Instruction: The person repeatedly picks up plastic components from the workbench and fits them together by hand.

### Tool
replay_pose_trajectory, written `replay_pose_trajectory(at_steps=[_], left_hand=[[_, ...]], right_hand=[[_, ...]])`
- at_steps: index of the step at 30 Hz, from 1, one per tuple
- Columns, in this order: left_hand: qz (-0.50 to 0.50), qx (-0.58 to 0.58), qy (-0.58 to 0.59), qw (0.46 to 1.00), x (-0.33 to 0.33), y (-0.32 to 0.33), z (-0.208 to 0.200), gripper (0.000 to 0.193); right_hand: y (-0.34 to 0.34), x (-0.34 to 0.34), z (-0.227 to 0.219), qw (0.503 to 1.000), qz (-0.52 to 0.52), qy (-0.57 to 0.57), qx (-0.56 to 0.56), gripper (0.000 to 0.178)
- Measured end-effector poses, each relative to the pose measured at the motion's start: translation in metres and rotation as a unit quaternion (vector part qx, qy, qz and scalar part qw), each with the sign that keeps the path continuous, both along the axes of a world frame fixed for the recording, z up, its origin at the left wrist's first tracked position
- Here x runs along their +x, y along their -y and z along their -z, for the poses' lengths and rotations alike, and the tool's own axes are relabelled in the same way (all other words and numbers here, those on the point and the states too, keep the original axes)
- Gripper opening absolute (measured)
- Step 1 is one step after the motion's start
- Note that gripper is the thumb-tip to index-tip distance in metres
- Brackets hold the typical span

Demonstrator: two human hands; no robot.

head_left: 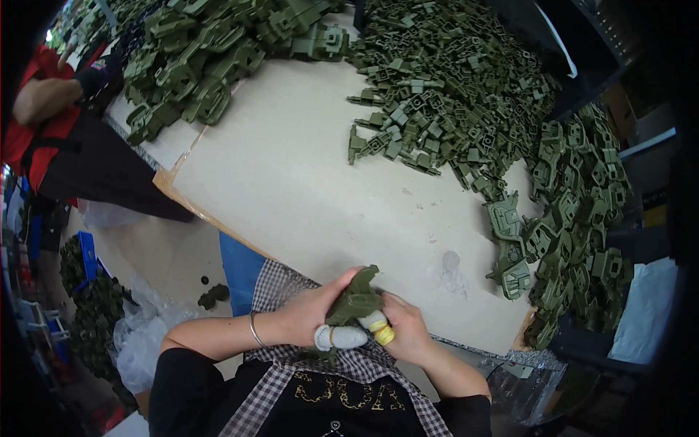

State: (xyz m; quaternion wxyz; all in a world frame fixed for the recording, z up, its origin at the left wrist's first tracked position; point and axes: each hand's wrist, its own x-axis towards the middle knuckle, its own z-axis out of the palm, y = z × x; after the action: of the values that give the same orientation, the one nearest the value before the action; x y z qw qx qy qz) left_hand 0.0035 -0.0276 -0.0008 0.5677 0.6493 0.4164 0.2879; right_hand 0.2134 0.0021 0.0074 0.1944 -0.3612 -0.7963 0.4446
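Note:
An olive-green moulded plastic part (354, 300) is held upright in front of my body, at the table's near edge. My left hand (309, 315) is closed around its left side, the thumb wrapped in white. From the right, my right hand (405, 329) grips the lower part of the same piece. One of its fingers has a white and yellow wrapping (378, 329). The palms and some fingertips cover much of the part's lower end.
The pale tabletop (291, 160) carries a heap of small green parts (444, 95) at the back, larger green parts (211, 51) at the far left and more (575, 211) along the right. A co-worker in red (44, 109) is at the left. Plastic bags (149, 328) lie on the floor.

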Motion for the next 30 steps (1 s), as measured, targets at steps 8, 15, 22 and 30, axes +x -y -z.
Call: replay_pose_trajectory(at_steps=[8,15,22,30], left_hand=[[0.008,-0.197,0.276,0.941,0.01,0.029,0.019,0.076],[0.042,-0.117,0.098,0.987,0.005,0.031,0.007,0.046],[0.128,-0.085,0.138,0.978,0.01,0.026,0.0,0.028],[0.092,-0.13,0.152,0.976,0.005,0.002,-0.001,0.026]], right_hand=[[0.001,0.011,-0.006,0.998,-0.052,-0.025,0.01,0.026],[-0.005,0.004,-0.003,0.99,-0.11,-0.076,0.051,0.033],[-0.014,0.001,-0.029,0.98,-0.187,-0.051,0.049,0.034],[-0.021,-0.004,-0.034,0.99,-0.103,-0.027,0.094,0.027]])
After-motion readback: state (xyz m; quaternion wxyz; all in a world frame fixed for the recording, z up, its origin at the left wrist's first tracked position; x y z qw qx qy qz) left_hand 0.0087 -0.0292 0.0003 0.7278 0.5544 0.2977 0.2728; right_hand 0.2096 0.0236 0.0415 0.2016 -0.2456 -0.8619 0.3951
